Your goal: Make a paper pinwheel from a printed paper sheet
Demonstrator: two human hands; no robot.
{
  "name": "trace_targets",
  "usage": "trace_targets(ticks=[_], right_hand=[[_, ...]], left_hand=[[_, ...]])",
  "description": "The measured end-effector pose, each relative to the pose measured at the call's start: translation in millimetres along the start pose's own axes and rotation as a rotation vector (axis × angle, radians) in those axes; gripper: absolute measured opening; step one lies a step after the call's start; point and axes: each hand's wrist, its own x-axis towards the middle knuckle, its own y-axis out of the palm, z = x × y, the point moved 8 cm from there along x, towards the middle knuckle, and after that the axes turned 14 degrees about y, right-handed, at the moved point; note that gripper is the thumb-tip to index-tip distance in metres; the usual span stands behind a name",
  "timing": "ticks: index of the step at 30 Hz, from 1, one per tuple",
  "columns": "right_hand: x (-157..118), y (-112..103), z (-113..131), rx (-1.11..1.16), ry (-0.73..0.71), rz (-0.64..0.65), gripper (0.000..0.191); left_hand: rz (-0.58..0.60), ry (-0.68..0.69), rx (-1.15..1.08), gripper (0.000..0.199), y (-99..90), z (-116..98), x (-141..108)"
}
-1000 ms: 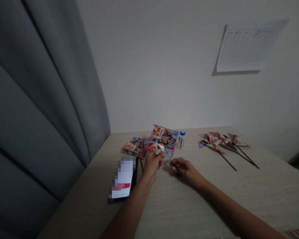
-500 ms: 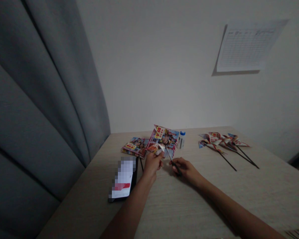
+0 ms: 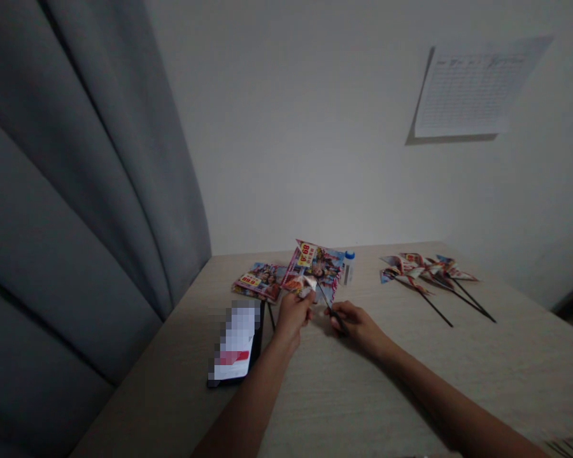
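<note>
My left hand (image 3: 295, 313) is closed on the lower edge of a colourful printed paper sheet (image 3: 322, 262), which is held up over the table. My right hand (image 3: 352, 320) grips the dark handles of a pair of scissors (image 3: 325, 296), and their blades lie against the sheet's lower part. Left of the sheet is a stack of similar printed papers (image 3: 258, 280). A bottle or tube with a blue cap (image 3: 349, 255) stands partly hidden behind the sheet's right side.
A phone (image 3: 236, 343) with a lit, blurred screen lies left of my left forearm. Paper pinwheels on dark sticks (image 3: 423, 272) lie on the table (image 3: 344, 401) at the right. A grey curtain (image 3: 124, 159) hangs at the left, and a printed form (image 3: 470, 92) is on the wall.
</note>
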Motion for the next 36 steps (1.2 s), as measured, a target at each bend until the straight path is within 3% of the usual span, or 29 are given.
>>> trace_targets(ticks=[36], right_hand=[[2.8,4.5,-2.2,0.219,0.074,0.102,0.056]], left_hand=[[0.055,-0.011,0.012,0.036,3.0,-1.5,-1.5]])
